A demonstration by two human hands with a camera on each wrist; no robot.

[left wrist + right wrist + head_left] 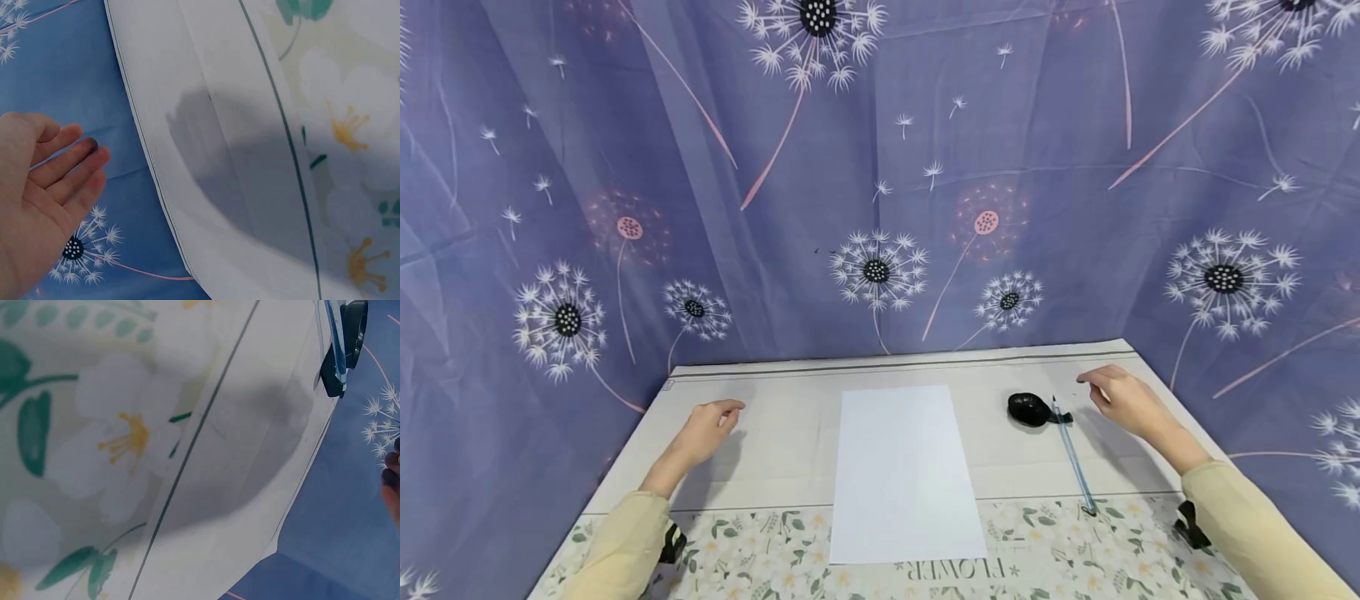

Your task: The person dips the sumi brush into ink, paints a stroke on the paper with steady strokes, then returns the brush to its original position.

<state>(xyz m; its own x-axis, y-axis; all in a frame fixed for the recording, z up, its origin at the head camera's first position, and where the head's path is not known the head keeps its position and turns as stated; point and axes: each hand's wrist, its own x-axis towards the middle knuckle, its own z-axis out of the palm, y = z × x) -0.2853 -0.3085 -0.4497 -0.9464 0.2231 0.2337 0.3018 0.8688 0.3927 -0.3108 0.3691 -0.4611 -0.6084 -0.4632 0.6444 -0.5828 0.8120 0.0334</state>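
My left hand (702, 432) hovers over the left side of the table with its fingers loosely bent and nothing in them. In the left wrist view that hand (47, 187) shows its palm, and one fingertip is dark. On the right, my right hand (1131, 403) hangs above the table, fingers relaxed and holding nothing. Just left of it lies a writing brush (1075, 458) with a blue handle, a dark pointed tip and a loop at its near end. Its upper part crosses the short tail of a glossy black rounded dish-like thing (1028, 409). A blank white paper sheet (902, 475) lies between the hands.
A white cloth with a floral band (760, 542) covers the table (775, 433). Purple curtains (880, 167) with dandelion prints hang behind it and at both sides. Dark bands sit at both sleeve cuffs.
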